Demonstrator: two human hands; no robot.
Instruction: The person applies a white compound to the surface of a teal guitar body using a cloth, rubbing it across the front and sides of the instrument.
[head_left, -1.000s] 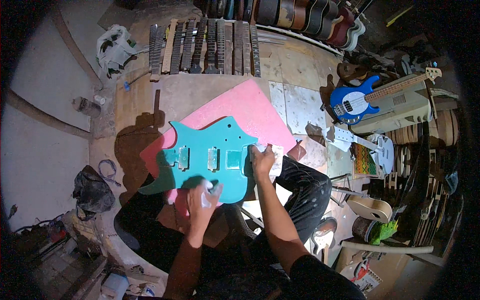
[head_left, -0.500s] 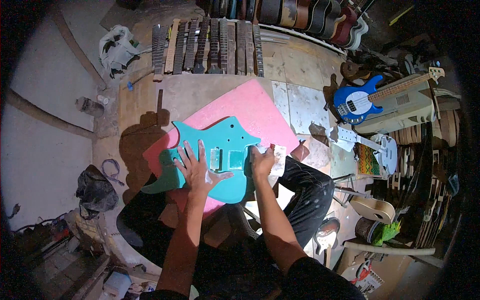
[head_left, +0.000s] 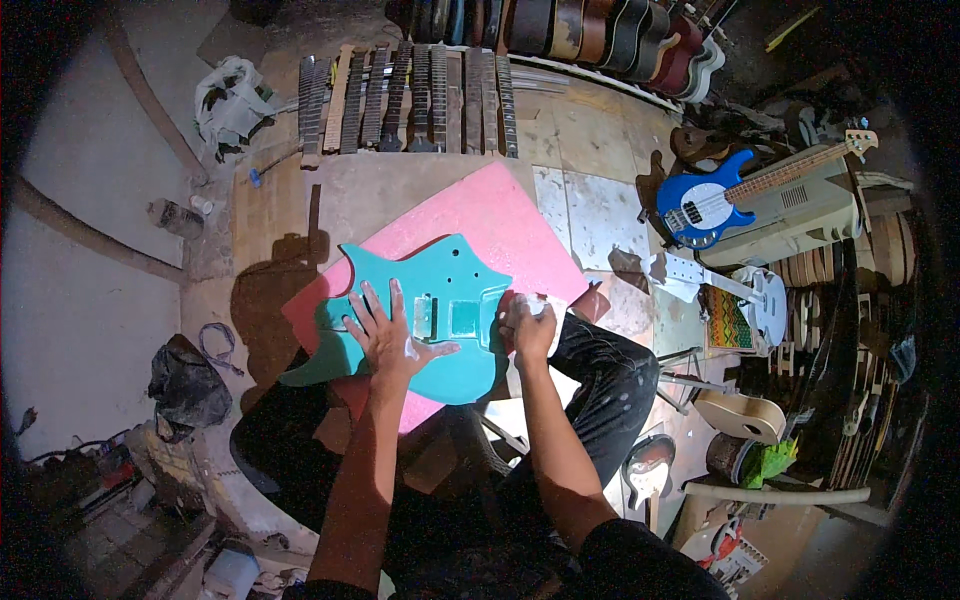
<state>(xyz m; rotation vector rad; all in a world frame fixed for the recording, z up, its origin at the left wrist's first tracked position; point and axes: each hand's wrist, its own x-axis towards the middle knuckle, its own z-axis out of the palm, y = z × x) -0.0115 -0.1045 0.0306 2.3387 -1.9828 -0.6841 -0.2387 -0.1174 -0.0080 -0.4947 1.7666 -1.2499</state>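
A teal guitar body (head_left: 462, 378) with routed cavities and small holes lies across a pink slab (head_left: 492, 212) over my lap. My left hand (head_left: 386, 342) rests flat on its face with fingers spread and whitish dust on the skin, left of the cavities. At the body's right edge my right hand (head_left: 531, 327) is closed, fingers curled by the edge. A small whitish piece shows at its fingers; its kind I cannot make out. The undersides of those fingers are hidden.
Beyond the slab lies a row of guitar necks (head_left: 395, 100). A blue bass guitar (head_left: 710, 205) leans at the right, with a white guitar (head_left: 765, 305) nearer. Several guitar bodies (head_left: 600, 35) line the back. A black bag (head_left: 188, 385) sits at the left.
My right hand has shifted slightly right, away from the body's edge, and turned. The reddish spot beside it no longer shows. My left hand stays on the guitar body.
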